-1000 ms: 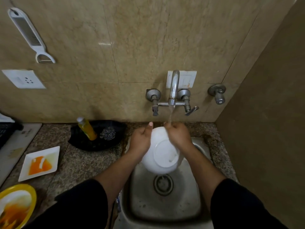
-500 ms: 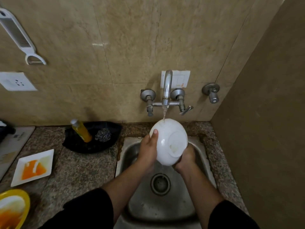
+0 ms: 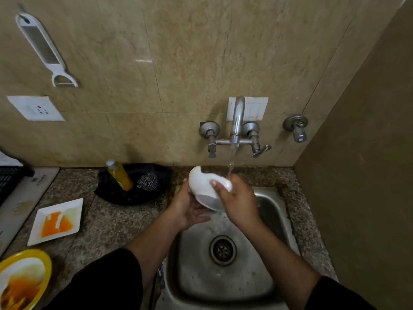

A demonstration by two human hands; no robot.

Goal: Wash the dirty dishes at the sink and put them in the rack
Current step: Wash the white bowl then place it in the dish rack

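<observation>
"Both hands on it?"

"Both. My left hand [image 3: 190, 209] cradles the white bowl [image 3: 201, 183] from below, thumb up its left edge, fingers curled under the rim. My right hand [image 3: 240, 200] wraps over the right side, thumb pressed on the outer wall. The bowl hangs tilted above the back left corner of the sink [image 3: 276, 211], and the stream [image 3: 231, 164] from the tap [image 3: 237, 117] lands where my right hand meets it."

"What could go wrong?"

"A slip, I reckon. It is smooth, glossy, rounded and wet all over, with no handle to hook. If either grip loosens, it drops into the hard steel basin and may chip. Water striking that curved wall could also fan out over the speckled stone counter [image 3: 107, 227]."

"And what else waits?"

"A square plate [image 3: 72, 210] smeared orange and a yellow bowl [image 3: 45, 262] with the same mess, both on the counter to my left, well apart from the sink. The wiry steel scrubber [image 3: 147, 181] and the soap bottle [image 3: 119, 175] sit in a black tray [image 3: 134, 195] just beside the basin. A dark slatted thing [image 3: 9, 177] at the far left edge may be the rack; I cannot tell."
</observation>
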